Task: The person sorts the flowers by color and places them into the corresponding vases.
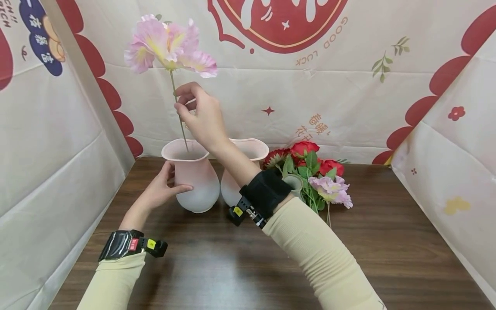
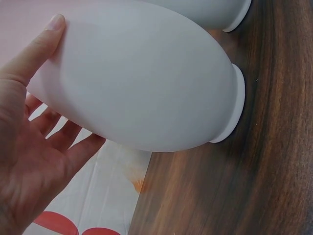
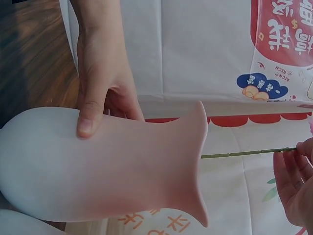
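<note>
A pink artificial flower [image 1: 168, 45] with yellow at its centre stands high over the left vase [image 1: 198, 185]. My right hand [image 1: 205, 114] pinches its thin green stem [image 3: 244, 153] between thumb and fingers. The stem's lower end is inside the mouth of that vase; how deep it reaches is hidden. The vase is pink at the wavy rim, fades to white below, and stands upright. My left hand [image 1: 159, 189] holds the vase's left side, its thumb [image 2: 46, 41] on the front and fingers behind. In the right wrist view the flower head is mostly out of frame.
A second pink-and-white vase [image 1: 255, 148] stands close on the right, partly behind my right forearm. Farther right lie red flowers [image 1: 306, 148] with green leaves and a pale purple flower [image 1: 333, 189]. Printed cloth walls [image 1: 302, 99] border the dark wooden table [image 1: 217, 267].
</note>
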Action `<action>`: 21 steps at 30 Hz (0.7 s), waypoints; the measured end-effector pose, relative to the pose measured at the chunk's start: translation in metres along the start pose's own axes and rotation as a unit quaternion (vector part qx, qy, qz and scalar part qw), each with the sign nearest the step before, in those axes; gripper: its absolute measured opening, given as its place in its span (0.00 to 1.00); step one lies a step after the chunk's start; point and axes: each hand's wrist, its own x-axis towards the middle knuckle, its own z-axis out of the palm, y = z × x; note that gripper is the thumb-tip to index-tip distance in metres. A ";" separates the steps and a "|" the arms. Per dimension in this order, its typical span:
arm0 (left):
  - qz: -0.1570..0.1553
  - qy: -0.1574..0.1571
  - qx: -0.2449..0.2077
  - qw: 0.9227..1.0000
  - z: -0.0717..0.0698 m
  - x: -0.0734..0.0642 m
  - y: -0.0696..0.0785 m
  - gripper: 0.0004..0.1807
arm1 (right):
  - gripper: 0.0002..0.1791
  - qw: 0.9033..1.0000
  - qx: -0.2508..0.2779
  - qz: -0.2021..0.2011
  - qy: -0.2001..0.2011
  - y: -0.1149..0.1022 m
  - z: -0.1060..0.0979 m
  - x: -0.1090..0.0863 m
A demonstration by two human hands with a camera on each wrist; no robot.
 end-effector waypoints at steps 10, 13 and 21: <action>-0.013 -0.004 0.001 1.000 0.005 -0.001 -0.002 0.52 | 0.10 1.000 -0.014 0.000 -0.012 0.003 0.007 -0.003; -0.007 -0.003 -0.001 1.000 0.004 0.000 -0.002 0.52 | 0.12 0.997 -0.057 0.013 -0.059 0.006 0.008 -0.002; 0.010 0.000 -0.006 1.000 -0.001 0.001 -0.001 0.52 | 0.12 0.948 -0.224 0.056 -0.218 0.022 -0.025 -0.006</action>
